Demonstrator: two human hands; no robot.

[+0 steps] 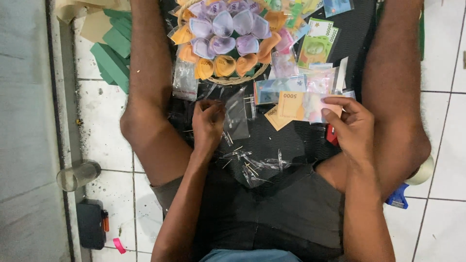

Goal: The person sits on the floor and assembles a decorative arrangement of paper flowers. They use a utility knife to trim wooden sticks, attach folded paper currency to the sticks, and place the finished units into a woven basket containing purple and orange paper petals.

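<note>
I sit on the floor with my legs spread around a black mat (272,140). My right hand (352,127) holds a flat stack of orange and pink banknotes (300,106) by its right end. My left hand (208,123) is curled shut next to a clear plastic sleeve (238,116); whether it pinches something is hidden. Ahead stands a round basket (225,36) filled with banknotes rolled into purple and orange cones. Small wooden sticks and clear wrappers (252,165) lie scattered on the mat near my lap.
Loose green, blue and pink banknotes (315,46) lie at the basket's right. Green foam blocks (112,56) are stacked beyond my left leg. A glass (77,175), a dark pouch (91,224), a tape roll (421,172) and a blue object (399,198) rest on the white tiles.
</note>
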